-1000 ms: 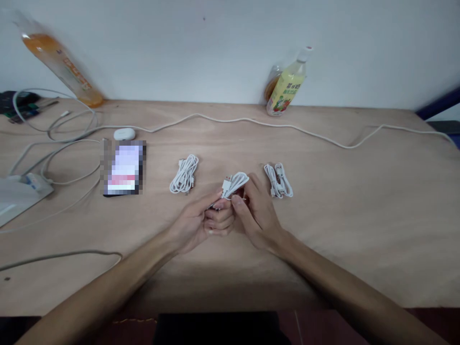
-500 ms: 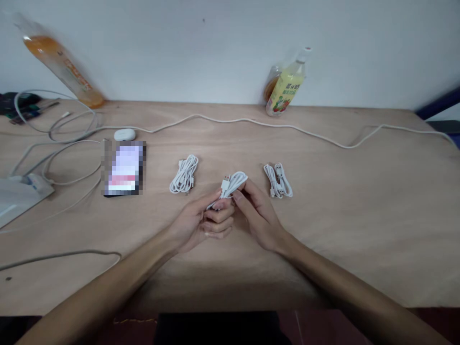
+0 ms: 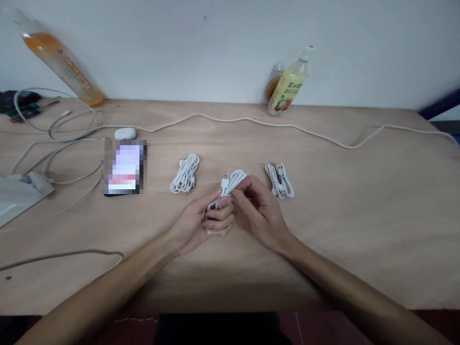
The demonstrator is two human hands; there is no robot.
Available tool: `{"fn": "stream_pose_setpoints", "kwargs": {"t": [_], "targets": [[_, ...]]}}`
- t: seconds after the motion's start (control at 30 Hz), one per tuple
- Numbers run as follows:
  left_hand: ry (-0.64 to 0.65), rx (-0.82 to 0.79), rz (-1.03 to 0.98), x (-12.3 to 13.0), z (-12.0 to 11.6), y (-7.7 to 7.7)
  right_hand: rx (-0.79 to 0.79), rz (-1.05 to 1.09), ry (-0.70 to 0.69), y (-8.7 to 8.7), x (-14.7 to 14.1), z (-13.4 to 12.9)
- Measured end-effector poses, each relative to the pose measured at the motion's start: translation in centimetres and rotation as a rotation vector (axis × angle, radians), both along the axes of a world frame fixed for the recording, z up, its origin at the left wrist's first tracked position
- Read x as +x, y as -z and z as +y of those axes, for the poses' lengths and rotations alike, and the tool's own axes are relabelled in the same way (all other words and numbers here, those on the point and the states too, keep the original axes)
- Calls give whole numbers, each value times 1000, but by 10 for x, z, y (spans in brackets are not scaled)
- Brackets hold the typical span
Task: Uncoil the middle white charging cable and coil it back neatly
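A white USB cable (image 3: 235,181), folded into a bundle with its plug standing up, is held above the table in front of me. My left hand (image 3: 208,218) is closed around the bundle's lower end, thumb on top near the plug. From the other side, my right hand (image 3: 260,208) pinches at the bundle's middle, where a thin white strand (image 3: 229,195) shows; its far end is hidden by the fingers. One bundled white cable (image 3: 184,174) lies to the left of my hands. Another bundled cable (image 3: 279,180) lies just beyond my right hand.
A phone (image 3: 125,167) and a white earbud case (image 3: 125,133) lie on the left. Loose cords (image 3: 74,139) tangle beside a white box (image 3: 21,199). A long white cord (image 3: 247,119) crosses the back. An orange drink bottle (image 3: 61,67) and a yellow-labelled bottle (image 3: 289,86) stand against the wall.
My right index finger has drawn back from behind the bundle and bent, and the fingertips now pinch at its side. My left hand keeps its hold on the USB cable.
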State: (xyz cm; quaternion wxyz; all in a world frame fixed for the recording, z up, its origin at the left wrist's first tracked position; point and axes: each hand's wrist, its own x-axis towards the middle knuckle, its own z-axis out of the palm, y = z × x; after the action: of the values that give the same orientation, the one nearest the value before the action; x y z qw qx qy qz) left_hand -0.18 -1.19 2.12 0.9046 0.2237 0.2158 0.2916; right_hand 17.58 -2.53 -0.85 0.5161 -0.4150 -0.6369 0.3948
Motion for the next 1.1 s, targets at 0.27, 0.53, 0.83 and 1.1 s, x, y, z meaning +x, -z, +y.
{"fn": "stream_pose_setpoints", "kwargs": {"t": [0.27, 0.53, 0.83, 1.1], "targets": [[-5, -57, 21, 1, -3, -2, 657, -537, 184, 4, 12, 4], [47, 36, 21, -1, -4, 1, 978, -867, 193, -6, 24, 7], [-271, 355, 351, 6, -3, 13, 850, -755, 209, -2, 24, 11], [-418, 952, 682, -3, -3, 8, 366, -435, 153, 0, 24, 12]]}}
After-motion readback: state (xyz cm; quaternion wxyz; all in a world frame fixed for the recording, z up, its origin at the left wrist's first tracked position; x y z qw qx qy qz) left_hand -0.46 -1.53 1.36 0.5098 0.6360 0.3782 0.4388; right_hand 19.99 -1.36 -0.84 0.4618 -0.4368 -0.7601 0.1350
